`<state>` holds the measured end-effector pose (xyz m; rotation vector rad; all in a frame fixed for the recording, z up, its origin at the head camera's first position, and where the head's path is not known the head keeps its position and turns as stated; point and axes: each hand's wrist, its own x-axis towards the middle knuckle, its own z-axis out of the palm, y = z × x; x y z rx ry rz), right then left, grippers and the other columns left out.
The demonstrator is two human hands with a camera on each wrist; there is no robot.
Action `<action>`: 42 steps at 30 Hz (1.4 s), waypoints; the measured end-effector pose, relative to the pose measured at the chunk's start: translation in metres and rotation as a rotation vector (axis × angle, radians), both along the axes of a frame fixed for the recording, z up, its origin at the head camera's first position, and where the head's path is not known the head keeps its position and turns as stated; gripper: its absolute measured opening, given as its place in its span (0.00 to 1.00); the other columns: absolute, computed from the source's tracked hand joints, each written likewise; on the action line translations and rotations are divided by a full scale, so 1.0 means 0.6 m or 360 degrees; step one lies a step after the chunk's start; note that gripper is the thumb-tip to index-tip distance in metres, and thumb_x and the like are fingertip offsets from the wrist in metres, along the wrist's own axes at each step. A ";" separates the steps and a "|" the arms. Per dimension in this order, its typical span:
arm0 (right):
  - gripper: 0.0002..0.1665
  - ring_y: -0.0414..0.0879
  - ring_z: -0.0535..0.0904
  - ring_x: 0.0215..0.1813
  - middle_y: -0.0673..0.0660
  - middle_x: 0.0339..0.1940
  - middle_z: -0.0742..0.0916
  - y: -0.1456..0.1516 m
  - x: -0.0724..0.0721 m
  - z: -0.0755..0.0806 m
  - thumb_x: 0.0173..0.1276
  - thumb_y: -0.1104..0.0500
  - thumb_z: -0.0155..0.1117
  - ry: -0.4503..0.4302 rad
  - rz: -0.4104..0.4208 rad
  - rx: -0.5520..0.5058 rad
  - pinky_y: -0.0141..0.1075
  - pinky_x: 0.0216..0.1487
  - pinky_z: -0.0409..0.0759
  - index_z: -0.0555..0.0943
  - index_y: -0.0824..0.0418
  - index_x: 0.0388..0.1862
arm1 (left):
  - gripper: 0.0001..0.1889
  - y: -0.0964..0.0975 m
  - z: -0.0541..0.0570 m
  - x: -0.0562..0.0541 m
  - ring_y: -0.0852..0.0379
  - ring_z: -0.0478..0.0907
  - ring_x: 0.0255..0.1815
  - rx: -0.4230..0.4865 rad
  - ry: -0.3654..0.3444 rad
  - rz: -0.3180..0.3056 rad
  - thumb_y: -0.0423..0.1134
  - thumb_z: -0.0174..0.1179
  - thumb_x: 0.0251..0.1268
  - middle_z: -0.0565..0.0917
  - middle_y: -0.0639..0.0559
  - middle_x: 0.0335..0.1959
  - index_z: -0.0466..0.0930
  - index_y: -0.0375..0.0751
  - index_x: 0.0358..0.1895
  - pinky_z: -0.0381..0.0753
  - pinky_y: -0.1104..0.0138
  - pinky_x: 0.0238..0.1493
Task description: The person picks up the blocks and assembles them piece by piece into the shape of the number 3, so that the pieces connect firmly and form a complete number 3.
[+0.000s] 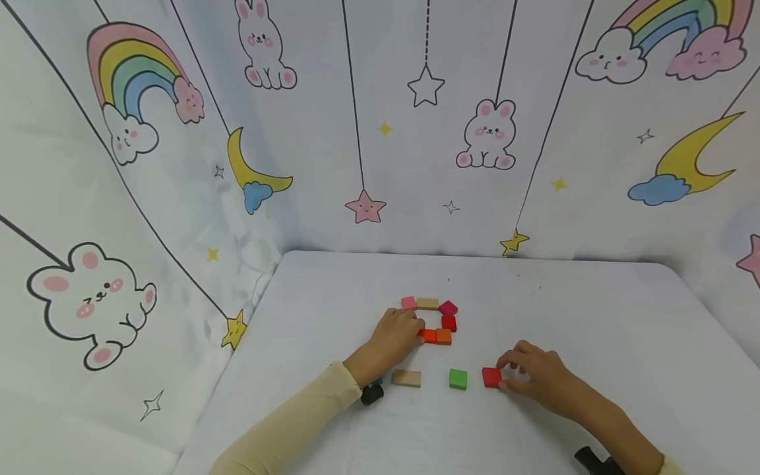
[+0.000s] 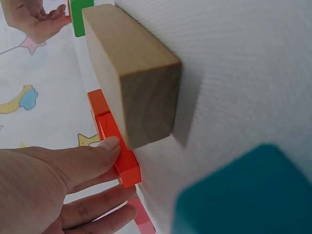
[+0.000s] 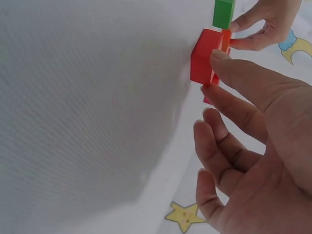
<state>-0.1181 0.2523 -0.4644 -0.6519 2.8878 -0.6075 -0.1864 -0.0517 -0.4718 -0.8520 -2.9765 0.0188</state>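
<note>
My left hand (image 1: pixel 394 336) holds an orange-red block (image 2: pixel 127 168) between thumb and fingers, at the near side of a ring of small blocks. An orange block (image 1: pixel 443 336) sits against its right end. The ring also shows a red block (image 1: pixel 448 323), a crimson pentagonal block (image 1: pixel 448 308), a plain wooden block (image 1: pixel 427 303) and a pink block (image 1: pixel 408 303); its left side is hidden by my left hand. My right hand (image 1: pixel 543 376) pinches another red block (image 1: pixel 491 377) between thumb and index finger, nearer and to the right, its other fingers loosely bent.
A green block (image 1: pixel 458 379) and a wooden block (image 1: pixel 406 378) lie in a row left of my right hand's red block. A teal block (image 2: pixel 248 195) is mostly hidden under my left wrist in the head view. Patterned cloth (image 1: pixel 320 132) hangs behind the white table (image 1: pixel 594 316).
</note>
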 end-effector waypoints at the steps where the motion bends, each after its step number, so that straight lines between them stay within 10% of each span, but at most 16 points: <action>1: 0.16 0.40 0.79 0.43 0.43 0.40 0.81 -0.001 0.000 0.000 0.61 0.51 0.82 0.0007 0.0002 -0.0005 0.42 0.41 0.72 0.87 0.47 0.46 | 0.16 0.000 0.000 0.000 0.56 0.83 0.54 -0.0002 0.0005 -0.0001 0.51 0.70 0.71 0.88 0.54 0.49 0.89 0.50 0.55 0.79 0.60 0.64; 42: 0.15 0.38 0.80 0.42 0.44 0.39 0.82 -0.033 -0.029 -0.016 0.61 0.53 0.82 0.0169 0.0009 0.0027 0.41 0.43 0.76 0.88 0.49 0.47 | 0.16 0.000 -0.002 0.001 0.57 0.82 0.54 0.0027 -0.0008 0.0013 0.51 0.71 0.70 0.88 0.55 0.48 0.89 0.51 0.55 0.79 0.62 0.63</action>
